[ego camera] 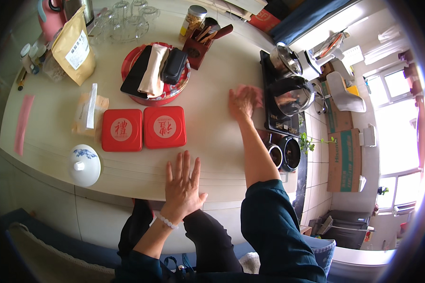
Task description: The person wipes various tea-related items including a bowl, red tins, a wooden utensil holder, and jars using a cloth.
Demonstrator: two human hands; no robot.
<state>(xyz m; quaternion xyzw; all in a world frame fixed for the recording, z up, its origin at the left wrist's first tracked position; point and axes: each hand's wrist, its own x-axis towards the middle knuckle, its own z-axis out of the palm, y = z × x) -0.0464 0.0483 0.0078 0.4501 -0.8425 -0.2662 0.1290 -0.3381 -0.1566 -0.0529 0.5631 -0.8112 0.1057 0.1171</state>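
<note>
My left hand (184,187) rests palm down at the table's near edge, its fingers spread and nothing in it. A white bead bracelet (167,222) circles that wrist. Farther right, my right hand (243,102) presses a pink cloth (258,96) onto the pale tabletop (212,116); the hand is slightly blurred and covers part of the cloth. Just past it stands a black cooktop (269,106) carrying a glass kettle (292,97) and a lidded pot (285,62). Two red square tins, left (122,141) and right (164,139), sit beyond my left fingertips.
A round red tin (152,100) bears a folded beige cloth (152,74) and a black case (174,66). A white lid (85,169) lies near the front edge. Glass cups (122,26), a kraft pouch (72,53) and a wooden utensil holder (195,53) stand farther back.
</note>
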